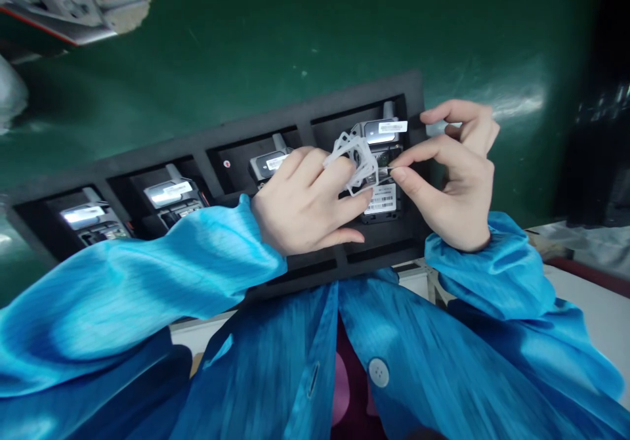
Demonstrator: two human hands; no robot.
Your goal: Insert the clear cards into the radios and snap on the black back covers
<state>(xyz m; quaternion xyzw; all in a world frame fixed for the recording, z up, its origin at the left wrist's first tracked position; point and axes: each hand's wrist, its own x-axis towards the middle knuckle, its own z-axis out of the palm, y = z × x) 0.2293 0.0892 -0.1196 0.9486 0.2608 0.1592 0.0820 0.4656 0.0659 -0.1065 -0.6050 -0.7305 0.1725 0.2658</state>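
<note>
My left hand (312, 200) is closed around a bunch of thin white plastic frames (358, 157), which stick out over the device at the right end of a black tray. That device (382, 205) looks like a handheld radio with a stub antenna, its back uncovered and a white barcode label on its lower part. Thumb and index finger of my right hand (453, 171) pinch together at the middle of the device, on something small and thin that I cannot make out. The other right fingers are bent away from it. My left fingers hide part of the device's left side.
The black tray (315, 110) has several compartments, with similar devices (173, 194) lying further left, partly behind my left sleeve. It rests on a green tabletop (344, 26). A metal fixture (73, 3) stands at the upper left, beside a whitish bag-like thing (10, 92).
</note>
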